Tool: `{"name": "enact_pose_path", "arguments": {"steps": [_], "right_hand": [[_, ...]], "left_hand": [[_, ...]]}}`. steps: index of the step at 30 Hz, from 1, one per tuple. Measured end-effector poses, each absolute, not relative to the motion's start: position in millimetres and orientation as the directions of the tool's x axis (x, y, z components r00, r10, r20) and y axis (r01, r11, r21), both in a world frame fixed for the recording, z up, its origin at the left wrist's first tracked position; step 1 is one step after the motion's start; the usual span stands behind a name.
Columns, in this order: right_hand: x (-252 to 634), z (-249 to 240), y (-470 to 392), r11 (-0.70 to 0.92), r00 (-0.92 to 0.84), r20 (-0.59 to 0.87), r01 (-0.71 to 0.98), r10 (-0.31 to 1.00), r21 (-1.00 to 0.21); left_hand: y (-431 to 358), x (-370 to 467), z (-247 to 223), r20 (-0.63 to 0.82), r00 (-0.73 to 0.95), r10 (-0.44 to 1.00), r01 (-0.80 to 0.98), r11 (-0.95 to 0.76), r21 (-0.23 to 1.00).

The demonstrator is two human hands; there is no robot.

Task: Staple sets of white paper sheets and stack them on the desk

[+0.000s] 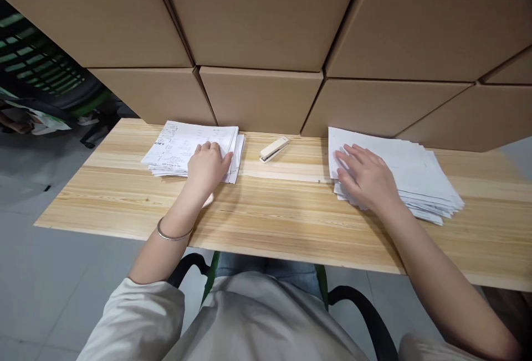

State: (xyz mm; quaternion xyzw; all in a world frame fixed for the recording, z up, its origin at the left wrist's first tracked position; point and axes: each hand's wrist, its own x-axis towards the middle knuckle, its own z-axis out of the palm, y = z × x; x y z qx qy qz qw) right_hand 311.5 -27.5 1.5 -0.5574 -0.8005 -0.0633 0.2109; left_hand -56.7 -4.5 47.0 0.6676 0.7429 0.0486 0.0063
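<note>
My left hand (206, 166) rests on a stack of printed papers (174, 148) at the left of the wooden table, fingers bent down over the sheets and thumb apart. At the right, my right hand (368, 175) lies with spread fingers on the left part of a thicker, uneven stack of white papers (419, 170); it looks slightly blurred. Between the two stacks lies a cream-coloured stapler (274, 149), touched by neither hand. A small pale pinkish thing (209, 200) shows partly from behind my left wrist; I cannot make out what it is.
Cardboard boxes (261, 98) stand stacked like a wall along the back edge of the wooden table (266, 222). Chair armrests (361, 316) flank my body below the front edge. A green and black chair (45, 67) stands beyond the table at the far left, with part of a person nearby.
</note>
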Motion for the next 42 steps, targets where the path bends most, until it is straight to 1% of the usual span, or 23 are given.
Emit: {"name": "enact_pose_path", "arguments": {"steps": [3,5,11,16,19,20,21,22,23,24,25,26,27,29,30,31,33,34,36,39,42], "right_hand": [[294.9,8.9,-21.2,0.433,-0.383,0.35,0.899,0.855,-0.073],[290.0,9.2,-17.5,0.448,-0.404,0.342,0.892,0.849,-0.058],[295.1,3.2,-14.8,0.384,-0.335,0.365,0.921,0.869,-0.066],[297.4,3.6,-15.1,0.375,-0.317,0.381,0.923,0.869,-0.089],[294.3,7.5,-16.0,0.378,-0.316,0.392,0.921,0.864,-0.093],[292.3,9.6,-17.0,0.387,-0.317,0.4,0.916,0.86,-0.106],[289.7,12.2,-18.4,0.404,-0.322,0.411,0.906,0.853,-0.13],[286.5,14.9,-20.3,0.429,-0.328,0.426,0.888,0.843,-0.166],[282.8,17.7,-22.4,0.461,-0.332,0.445,0.86,0.831,-0.218],[278.4,20.4,-24.7,0.491,-0.331,0.46,0.822,0.824,-0.288],[273.5,22.6,-27.0,0.513,-0.324,0.462,0.772,0.826,-0.375],[268.1,24.2,-29.1,0.513,-0.31,0.44,0.709,0.843,-0.484],[262.3,25.1,-30.8,0.485,-0.298,0.388,0.628,0.872,-0.609],[250.1,24.6,-32.3,0.346,-0.313,0.227,0.403,0.922,-0.848],[244.0,23.4,-31.9,0.254,-0.343,0.154,0.27,0.927,-0.929],[238.3,21.8,-31.0,0.164,-0.374,0.103,0.135,0.922,-0.977],[228.8,18.2,-27.7,0.008,-0.406,0.048,-0.1,0.913,-0.995],[225.5,16.4,-25.8,-0.06,-0.396,0.019,-0.186,0.918,-0.981],[222.4,12.9,-22.2,-0.176,-0.342,-0.065,-0.304,0.938,-0.936],[225.8,8.7,-18.7,-0.281,-0.284,-0.178,-0.381,0.942,-0.881],[232.3,7.7,-19.4,-0.323,-0.327,-0.194,-0.409,0.925,-0.853]], "left_hand": [[-3.8,-57.8,47.8,0.055,-0.115,0.992,0.99,0.111,0.082],[-3.4,-58.9,48.2,0.051,-0.122,0.991,0.989,0.117,0.09],[-3.9,-61.8,50.0,0.043,-0.145,0.988,0.984,0.14,0.107],[-4.0,-61.9,54.1,0.036,-0.146,0.989,0.981,0.14,0.135],[-3.6,-62.3,58.0,0.039,-0.178,0.983,0.973,0.17,0.156],[-3.7,-63.1,59.4,0.059,-0.186,0.981,0.968,0.173,0.18],[-4.2,-64.3,61.0,0.094,-0.185,0.978,0.96,0.159,0.231],[-4.9,-66.0,62.8,0.142,-0.176,0.974,0.941,0.124,0.316],[-6.0,-67.8,64.8,0.197,-0.164,0.967,0.899,0.064,0.433],[-7.5,-69.7,67.0,0.254,-0.152,0.955,0.822,-0.02,0.569],[-9.2,-71.3,69.5,0.302,-0.146,0.942,0.701,-0.116,0.703],[-11.0,-72.3,72.1,0.332,-0.148,0.932,0.544,-0.203,0.814],[-12.8,-72.7,74.6,0.341,-0.152,0.928,0.372,-0.265,0.889],[-15.6,-70.9,78.4,0.302,-0.15,0.942,0.063,-0.295,0.953],[-16.3,-68.8,79.2,0.262,-0.143,0.954,-0.054,-0.272,0.961],[-16.6,-66.0,79.0,0.214,-0.129,0.968,-0.144,-0.232,0.962],[-15.7,-59.0,75.6,0.112,-0.079,0.991,-0.271,-0.129,0.954],[-14.8,-55.3,72.5,0.061,-0.044,0.997,-0.321,-0.072,0.944],[-12.9,-48.1,64.8,-0.03,0.044,0.999,-0.412,0.046,0.91],[-13.1,-39.8,55.2,-0.099,0.155,0.983,-0.53,0.167,0.832],[-19.5,-35.1,53.7,-0.075,0.189,0.979,-0.604,0.176,0.777]]}}
